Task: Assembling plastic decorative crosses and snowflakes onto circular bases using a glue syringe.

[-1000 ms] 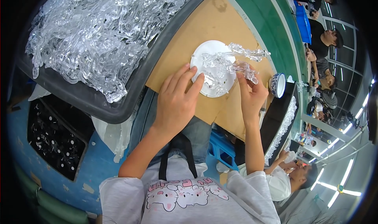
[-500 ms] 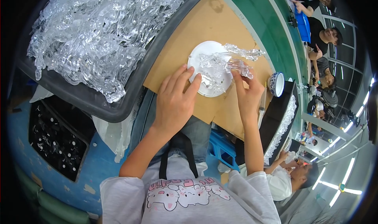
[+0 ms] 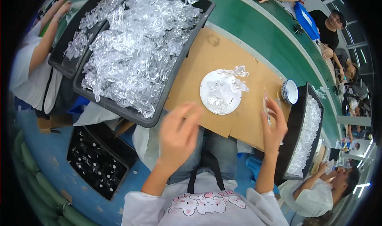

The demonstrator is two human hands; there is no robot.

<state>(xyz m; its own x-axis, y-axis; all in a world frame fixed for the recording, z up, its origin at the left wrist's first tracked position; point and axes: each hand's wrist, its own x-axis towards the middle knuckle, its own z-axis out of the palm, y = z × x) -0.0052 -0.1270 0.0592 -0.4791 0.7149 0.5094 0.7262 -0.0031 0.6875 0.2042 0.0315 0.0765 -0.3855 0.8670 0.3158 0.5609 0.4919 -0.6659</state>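
Observation:
A round white plate [image 3: 207,98] lies on a brown cardboard sheet, bearing clear, shiny plastic pieces [image 3: 229,83], some jutting past its right edge. My left hand [image 3: 181,132], smeared by motion, hovers at the cardboard's near edge. Its fingers look loosely bent and apart, with nothing seen in them. To the right of the plate, my right hand [image 3: 274,124] has thumb and fingers around a slim, clear, pink-tipped tool [image 3: 266,96], like a syringe; its lower part is mostly hidden. Beside that hand lies another slim tool with a yellow tip [image 3: 278,95].
A large black bin [image 3: 159,102] heaped with clear plastic pieces stands at left on the cardboard [image 3: 191,71]. A blue-and-white bowl [image 3: 290,91] and a black tray [image 3: 292,142] of clear pieces stand at right. A black crate [image 3: 95,158] sits on the floor. Other people work around.
My right hand has let go of the clear plastic piece, now on the plate, and moved right to the pink-tipped tool. My left hand has left the plate toward me. The view has shifted.

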